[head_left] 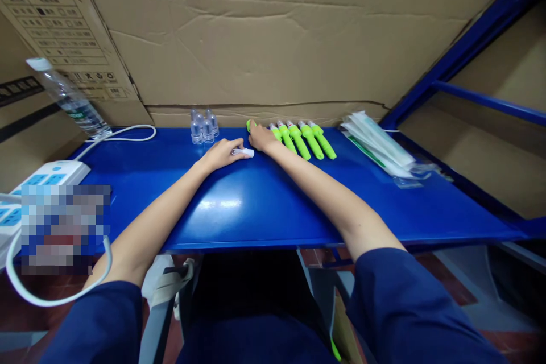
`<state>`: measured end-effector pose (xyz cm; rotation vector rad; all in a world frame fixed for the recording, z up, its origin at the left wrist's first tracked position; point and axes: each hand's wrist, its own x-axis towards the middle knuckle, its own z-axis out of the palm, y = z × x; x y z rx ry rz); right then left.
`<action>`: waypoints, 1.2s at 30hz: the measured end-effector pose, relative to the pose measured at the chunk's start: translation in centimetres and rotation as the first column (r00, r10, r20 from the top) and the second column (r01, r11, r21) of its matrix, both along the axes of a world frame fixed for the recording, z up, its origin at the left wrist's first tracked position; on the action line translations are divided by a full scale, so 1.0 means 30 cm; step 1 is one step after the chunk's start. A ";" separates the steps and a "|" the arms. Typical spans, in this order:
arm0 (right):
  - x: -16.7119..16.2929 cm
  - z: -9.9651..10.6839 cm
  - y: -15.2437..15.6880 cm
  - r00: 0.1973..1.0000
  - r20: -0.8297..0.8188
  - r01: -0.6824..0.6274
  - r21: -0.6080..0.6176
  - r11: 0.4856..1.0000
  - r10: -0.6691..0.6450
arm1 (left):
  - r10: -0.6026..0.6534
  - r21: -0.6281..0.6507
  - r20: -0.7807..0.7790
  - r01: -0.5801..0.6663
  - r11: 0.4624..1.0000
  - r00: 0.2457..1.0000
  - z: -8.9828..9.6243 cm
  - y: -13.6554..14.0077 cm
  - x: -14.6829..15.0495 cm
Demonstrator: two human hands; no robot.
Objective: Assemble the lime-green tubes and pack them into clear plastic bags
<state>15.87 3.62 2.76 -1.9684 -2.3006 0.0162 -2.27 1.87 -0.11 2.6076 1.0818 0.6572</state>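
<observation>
My left hand (222,153) is closed on a small white tube (245,152), which sticks out past the fingertips just above the table. Close beside it, my right hand (261,136) is bent over a lime-green piece (251,124), most of which the fingers hide. Right of that hand, several lime-green pen-like bodies (300,141) with clear tips lie slanted in a row. Part of the row's left end is behind my right hand and wrist. Several clear plastic caps (203,127) stand upright in a cluster, beyond and left of my left hand.
Flat plastic-wrapped packs (377,143) lie on the blue table (264,205) at the right. A white power strip (63,173) with a cable is at the left, near a leaning water bottle (70,96). Cardboard (273,45) walls the back; a blue metal frame (482,99) borders the right.
</observation>
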 end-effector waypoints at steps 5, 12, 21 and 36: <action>0.054 -0.013 -0.060 0.991 -0.123 -0.052 -0.001 0.999 0.052 | 0.048 0.038 -0.084 -0.045 0.998 0.995 0.002 0.005 -0.005; 0.222 0.000 -0.170 0.966 -0.105 -0.203 0.258 0.945 0.236 | 0.044 0.011 -0.071 -0.044 0.999 0.997 0.011 0.008 -0.026; 0.369 -0.092 -0.191 0.907 -0.039 -0.362 0.439 0.822 0.420 | 0.046 0.058 0.090 -0.051 0.997 0.995 0.030 -0.002 -0.022; 0.349 -0.089 -0.231 0.911 -0.081 -0.332 0.436 0.836 0.404 | -0.037 0.138 0.042 0.031 0.990 0.998 0.046 -0.027 -0.002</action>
